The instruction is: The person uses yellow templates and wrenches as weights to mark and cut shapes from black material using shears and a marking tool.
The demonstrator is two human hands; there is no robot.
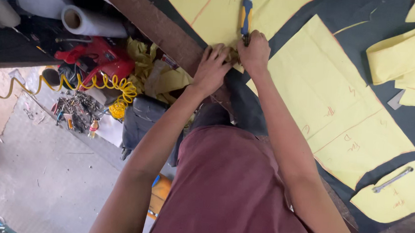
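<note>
Here, the fingers (219,52) of the left hand (211,70) lie spread and pressed flat on the near edge of a yellow paper pattern piece (222,13), right where it meets the rim of the tabletop (165,27). Just beside it, touching at the knuckles, the right hand (254,52) is curled into a closed fist around the lower end of a blue-and-yellow-handled tool (246,12), whose handle points away from the person across the same yellow piece. What kind of tool it is cannot be told, as its working end is hidden by the fist.

Both forearms reach forward from a maroon shirt (232,188), converging so that the wrists sit close together at the table edge, the left arm bent outward, the right one straighter.

The tabletop is covered by dark fabric (355,15). On it lie several more yellow pattern pieces with red lines and marks; a large one (340,109) sits to the right of the hands, and a silver wrench (392,180) rests across the edge of another near the lower right.

Beyond the tabletop edge, lower down, are a white roll (91,23), a red tool (97,58), a coiled yellow hose (107,85), a heap of small metal parts (75,109) and a grey concrete floor (48,179).
</note>
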